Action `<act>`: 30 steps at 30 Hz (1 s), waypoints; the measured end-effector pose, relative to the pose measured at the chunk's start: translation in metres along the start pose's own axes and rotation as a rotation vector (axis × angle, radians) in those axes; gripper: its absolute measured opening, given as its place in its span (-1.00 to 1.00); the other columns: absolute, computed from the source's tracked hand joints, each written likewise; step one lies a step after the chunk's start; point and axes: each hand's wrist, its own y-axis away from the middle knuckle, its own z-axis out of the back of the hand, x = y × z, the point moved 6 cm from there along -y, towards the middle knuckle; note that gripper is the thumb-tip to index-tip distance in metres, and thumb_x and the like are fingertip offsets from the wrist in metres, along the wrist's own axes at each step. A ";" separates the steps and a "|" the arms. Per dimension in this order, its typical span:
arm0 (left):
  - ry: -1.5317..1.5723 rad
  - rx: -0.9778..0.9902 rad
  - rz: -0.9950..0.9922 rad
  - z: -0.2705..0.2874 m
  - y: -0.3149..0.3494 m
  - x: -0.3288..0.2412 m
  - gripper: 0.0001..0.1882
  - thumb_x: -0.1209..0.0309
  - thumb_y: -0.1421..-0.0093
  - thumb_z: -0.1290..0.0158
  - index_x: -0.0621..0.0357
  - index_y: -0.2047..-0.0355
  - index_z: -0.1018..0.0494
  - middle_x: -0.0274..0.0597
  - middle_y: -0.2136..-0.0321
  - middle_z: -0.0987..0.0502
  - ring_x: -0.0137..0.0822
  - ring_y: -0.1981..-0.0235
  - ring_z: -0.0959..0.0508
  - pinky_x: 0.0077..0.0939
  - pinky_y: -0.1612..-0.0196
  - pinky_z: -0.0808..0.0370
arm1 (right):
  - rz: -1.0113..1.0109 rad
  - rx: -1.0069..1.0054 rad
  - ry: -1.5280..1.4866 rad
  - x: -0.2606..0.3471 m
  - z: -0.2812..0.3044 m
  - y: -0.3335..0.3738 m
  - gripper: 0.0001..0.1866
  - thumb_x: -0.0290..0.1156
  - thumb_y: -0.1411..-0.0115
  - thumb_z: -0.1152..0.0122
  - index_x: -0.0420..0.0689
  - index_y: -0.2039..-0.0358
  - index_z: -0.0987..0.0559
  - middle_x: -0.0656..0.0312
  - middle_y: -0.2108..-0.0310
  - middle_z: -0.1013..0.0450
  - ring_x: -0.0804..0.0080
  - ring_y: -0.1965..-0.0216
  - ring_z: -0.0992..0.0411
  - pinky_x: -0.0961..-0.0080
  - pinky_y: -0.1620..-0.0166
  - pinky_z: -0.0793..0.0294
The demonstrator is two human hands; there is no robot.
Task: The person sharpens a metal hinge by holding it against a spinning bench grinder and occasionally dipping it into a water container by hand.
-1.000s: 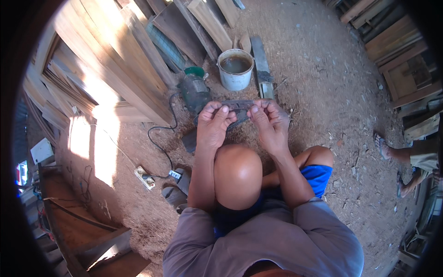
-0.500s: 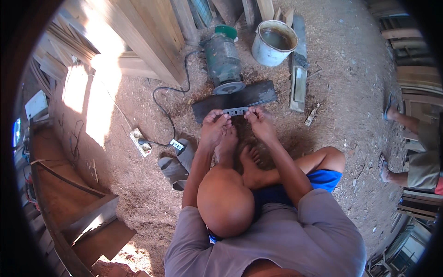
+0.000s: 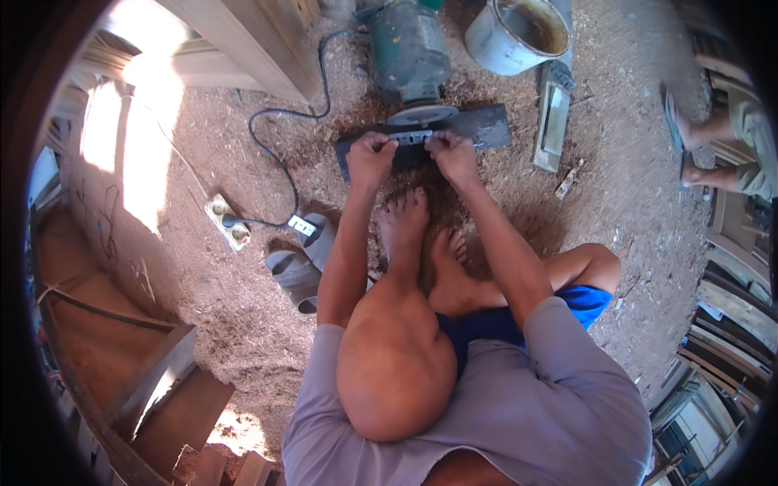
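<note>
A short, flat metal planer blade (image 3: 413, 138) with slots along it is held level between my two hands. Its left end is pinched in my left hand (image 3: 371, 159), its right end in my right hand (image 3: 455, 159). Just beyond the blade is the round grinding wheel (image 3: 422, 115) on the end of a green motor (image 3: 410, 53). The blade's far edge is at the wheel's near rim; whether they touch I cannot tell. Under the wheel lies a dark board (image 3: 485, 125), with both hands over its near edge.
Right of the motor stands a white bucket (image 3: 506, 49) of murky liquid, near a sharpening stone (image 3: 553, 121) on a plank. A black cable (image 3: 271, 146) runs to a socket strip (image 3: 228, 221). Sandals (image 3: 296, 275) lie left of my feet. Another person's legs (image 3: 709, 154) are at right.
Both hands have carried the blade forward, from the board's near edge to the wheel. My view has shifted with them. The other person's legs at right have changed position.
</note>
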 end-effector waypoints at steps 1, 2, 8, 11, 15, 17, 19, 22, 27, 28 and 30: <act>-0.018 -0.015 -0.011 0.004 -0.002 0.005 -0.76 0.34 0.02 -0.21 0.25 0.40 -0.54 -0.10 0.53 -0.59 -0.34 0.47 -0.59 -0.45 0.32 -0.49 | -0.006 0.010 0.003 0.002 -0.006 0.000 -0.75 -0.37 -0.02 -0.27 -0.31 0.36 -0.58 0.11 0.61 -0.51 0.47 0.60 -0.46 0.50 0.45 -0.43; -0.036 -0.029 -0.021 0.007 -0.003 0.010 -0.76 0.33 0.02 -0.22 0.25 0.39 -0.55 -0.07 0.51 -0.59 -0.31 0.46 -0.60 -0.44 0.32 -0.49 | -0.021 0.026 0.007 0.003 -0.010 0.002 -0.75 -0.37 -0.02 -0.27 -0.31 0.36 -0.58 0.11 0.61 -0.51 0.47 0.60 -0.46 0.50 0.45 -0.43; -0.035 -0.026 -0.048 0.015 -0.004 0.000 -0.77 0.33 0.01 -0.20 0.24 0.40 -0.57 -0.06 0.52 -0.60 -0.26 0.47 -0.61 -0.45 0.33 -0.49 | -0.102 0.026 -0.141 0.017 -0.015 0.004 -0.81 -0.44 -0.07 -0.23 -0.32 0.37 -0.57 0.20 0.61 -0.51 0.58 0.62 -0.45 0.62 0.53 -0.40; -0.029 -0.029 -0.064 0.015 -0.009 -0.004 -0.76 0.32 0.00 -0.19 0.24 0.39 -0.57 -0.06 0.52 -0.60 -0.25 0.47 -0.61 -0.44 0.33 -0.49 | -0.131 0.031 -0.110 0.014 -0.017 0.002 -0.82 -0.45 -0.08 -0.24 -0.32 0.36 -0.57 0.22 0.60 -0.52 0.61 0.61 -0.47 0.64 0.56 -0.40; -0.033 -0.027 -0.047 0.015 -0.009 -0.006 -0.76 0.32 0.00 -0.18 0.23 0.38 -0.57 -0.08 0.52 -0.60 -0.25 0.46 -0.61 -0.46 0.32 -0.49 | -0.126 0.026 -0.115 0.013 -0.018 -0.002 -0.80 -0.43 -0.11 -0.21 -0.32 0.33 -0.57 0.22 0.52 -0.53 0.60 0.55 -0.49 0.67 0.52 -0.43; -0.025 -0.018 -0.066 0.016 -0.009 -0.007 -0.76 0.31 0.00 -0.18 0.23 0.37 -0.57 -0.10 0.53 -0.60 -0.27 0.47 -0.61 -0.48 0.32 -0.48 | -0.142 0.043 -0.100 0.013 -0.021 -0.003 -0.79 -0.42 -0.15 -0.18 -0.33 0.31 -0.56 0.20 0.46 -0.55 0.60 0.52 -0.48 0.70 0.49 -0.44; -0.007 -0.015 -0.063 0.015 -0.008 -0.008 -0.76 0.31 -0.01 -0.17 0.22 0.37 -0.57 -0.11 0.53 -0.60 -0.29 0.47 -0.61 -0.49 0.32 -0.48 | -0.102 -0.003 -0.147 0.012 -0.019 -0.006 -0.79 -0.43 -0.08 -0.25 -0.34 0.34 -0.57 0.22 0.55 -0.53 0.58 0.58 -0.51 0.68 0.59 -0.42; 0.025 -0.020 -0.096 0.015 -0.008 -0.010 -0.79 0.36 -0.03 -0.18 0.26 0.38 -0.56 -0.19 0.57 -0.59 -0.44 0.54 -0.55 -0.58 0.41 -0.46 | -0.107 -0.001 -0.163 0.011 -0.019 -0.008 -0.79 -0.43 -0.08 -0.25 -0.34 0.34 -0.57 0.21 0.54 -0.54 0.58 0.57 -0.51 0.68 0.58 -0.43; 0.061 -0.021 -0.124 0.014 -0.010 -0.008 -0.81 0.41 -0.07 -0.18 0.31 0.38 -0.54 -0.25 0.59 -0.57 -0.57 0.61 -0.49 -0.68 0.51 -0.43 | -0.119 0.009 -0.136 0.016 -0.020 -0.007 -0.82 -0.44 -0.11 -0.22 -0.33 0.35 -0.57 0.21 0.50 -0.55 0.60 0.56 -0.49 0.68 0.55 -0.42; 0.070 -0.022 -0.129 0.014 -0.011 -0.007 -0.82 0.41 -0.07 -0.18 0.31 0.38 -0.54 -0.25 0.59 -0.57 -0.57 0.60 -0.49 -0.68 0.51 -0.43 | -0.123 0.029 -0.114 0.016 -0.021 -0.006 -0.81 -0.43 -0.14 -0.19 -0.32 0.34 -0.57 0.21 0.46 -0.55 0.60 0.53 -0.49 0.68 0.50 -0.43; 0.079 -0.021 -0.132 0.013 -0.011 -0.006 -0.82 0.41 -0.08 -0.18 0.31 0.38 -0.54 -0.25 0.59 -0.57 -0.57 0.60 -0.49 -0.68 0.51 -0.43 | -0.144 0.031 -0.109 0.015 -0.021 -0.007 -0.81 -0.43 -0.13 -0.20 -0.32 0.34 -0.57 0.20 0.45 -0.56 0.60 0.53 -0.49 0.69 0.50 -0.43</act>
